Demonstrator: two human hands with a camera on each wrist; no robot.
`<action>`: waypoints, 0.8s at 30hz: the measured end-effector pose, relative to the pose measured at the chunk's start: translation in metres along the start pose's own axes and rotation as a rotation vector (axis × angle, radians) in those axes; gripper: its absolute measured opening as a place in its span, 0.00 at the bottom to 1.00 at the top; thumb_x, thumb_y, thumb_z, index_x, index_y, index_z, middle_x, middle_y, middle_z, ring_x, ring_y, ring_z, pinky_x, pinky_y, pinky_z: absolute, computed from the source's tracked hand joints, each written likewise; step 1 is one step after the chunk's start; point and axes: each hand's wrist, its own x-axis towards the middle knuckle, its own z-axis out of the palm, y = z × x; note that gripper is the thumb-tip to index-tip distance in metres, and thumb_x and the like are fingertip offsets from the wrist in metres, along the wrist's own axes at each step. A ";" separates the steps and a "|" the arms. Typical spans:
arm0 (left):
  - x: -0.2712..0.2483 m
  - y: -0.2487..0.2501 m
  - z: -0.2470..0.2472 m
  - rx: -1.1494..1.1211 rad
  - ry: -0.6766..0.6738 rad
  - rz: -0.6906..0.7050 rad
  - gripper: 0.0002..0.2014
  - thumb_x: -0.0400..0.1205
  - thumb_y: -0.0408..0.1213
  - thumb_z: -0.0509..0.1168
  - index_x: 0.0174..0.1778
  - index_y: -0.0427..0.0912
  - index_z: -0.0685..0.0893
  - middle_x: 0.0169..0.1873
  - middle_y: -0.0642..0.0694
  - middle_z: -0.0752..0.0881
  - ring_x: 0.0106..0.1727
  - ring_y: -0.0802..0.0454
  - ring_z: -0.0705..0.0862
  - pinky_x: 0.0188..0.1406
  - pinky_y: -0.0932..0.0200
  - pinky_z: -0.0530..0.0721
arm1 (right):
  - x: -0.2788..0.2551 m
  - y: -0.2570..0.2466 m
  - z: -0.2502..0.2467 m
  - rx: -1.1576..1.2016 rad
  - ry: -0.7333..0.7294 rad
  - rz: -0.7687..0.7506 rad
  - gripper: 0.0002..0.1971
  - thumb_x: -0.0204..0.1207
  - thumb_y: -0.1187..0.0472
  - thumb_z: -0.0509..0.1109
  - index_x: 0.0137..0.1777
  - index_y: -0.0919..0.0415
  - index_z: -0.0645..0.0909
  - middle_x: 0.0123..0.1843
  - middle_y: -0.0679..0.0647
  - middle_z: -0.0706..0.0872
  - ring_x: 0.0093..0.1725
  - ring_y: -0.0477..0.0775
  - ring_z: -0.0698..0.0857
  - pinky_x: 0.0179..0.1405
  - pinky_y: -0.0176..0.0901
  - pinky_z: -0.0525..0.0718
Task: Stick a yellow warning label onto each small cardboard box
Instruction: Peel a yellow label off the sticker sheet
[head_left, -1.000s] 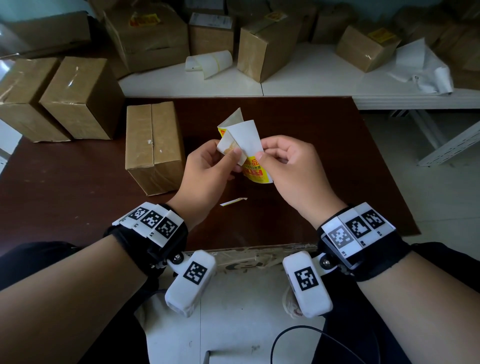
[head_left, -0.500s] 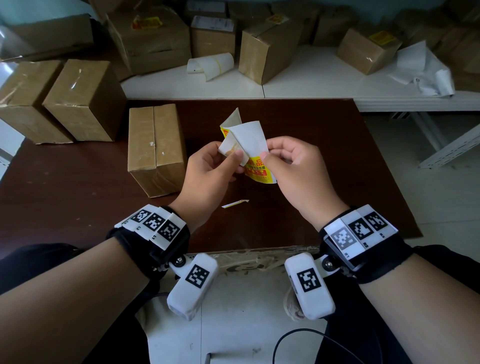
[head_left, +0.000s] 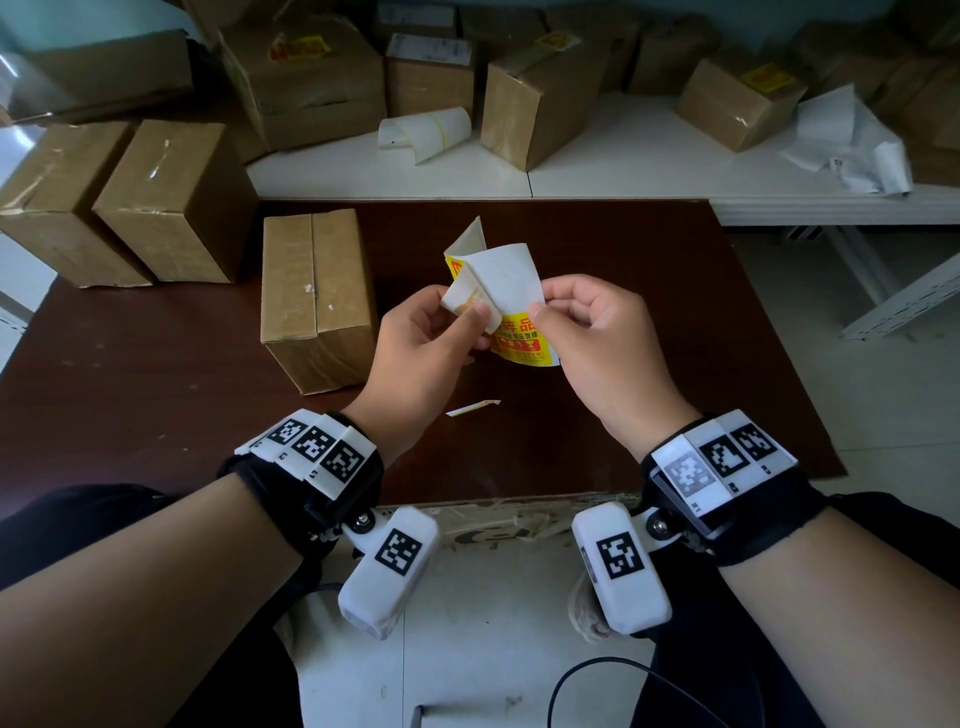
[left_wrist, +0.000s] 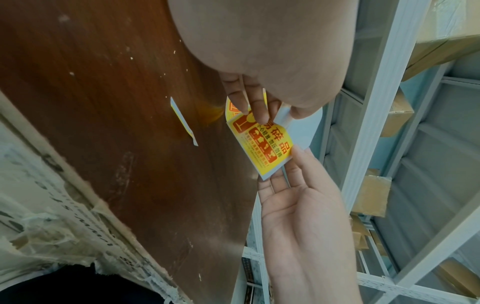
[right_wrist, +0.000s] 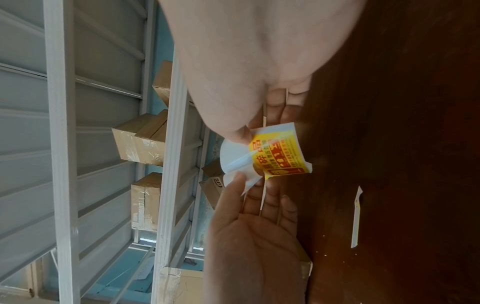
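Both bare forearms carry black fabric wrist straps (head_left: 291, 483) topped with white plates of black square-code markers (head_left: 722, 460). White camera pods (head_left: 389, 569) hang beneath on screwed brackets. Dark clothing, possibly trousers.

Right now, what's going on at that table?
A person is peeling a yellow warning label off its white backing. The left hand pinches one side, the right hand the other, both held above the brown table. The nearest cardboard box has no label on its top yet.
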 end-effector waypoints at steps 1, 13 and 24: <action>0.000 0.000 0.000 0.002 0.000 -0.002 0.02 0.93 0.35 0.71 0.56 0.43 0.89 0.39 0.51 0.93 0.42 0.61 0.91 0.42 0.65 0.87 | 0.000 0.000 0.000 0.000 0.004 0.004 0.08 0.88 0.61 0.75 0.62 0.53 0.92 0.55 0.46 0.98 0.57 0.45 0.96 0.60 0.56 0.97; 0.000 -0.001 0.000 0.014 -0.006 -0.023 0.02 0.92 0.36 0.71 0.56 0.44 0.89 0.40 0.50 0.93 0.42 0.61 0.91 0.42 0.65 0.88 | 0.002 0.002 -0.004 -0.037 0.038 0.026 0.10 0.88 0.59 0.74 0.65 0.55 0.92 0.57 0.46 0.97 0.58 0.45 0.95 0.61 0.57 0.97; 0.003 -0.003 0.002 0.021 0.011 -0.082 0.01 0.93 0.34 0.70 0.58 0.43 0.86 0.41 0.47 0.91 0.40 0.62 0.91 0.36 0.67 0.86 | 0.009 0.004 -0.012 0.015 0.122 0.048 0.08 0.87 0.61 0.75 0.62 0.54 0.93 0.54 0.48 0.98 0.57 0.48 0.96 0.62 0.62 0.96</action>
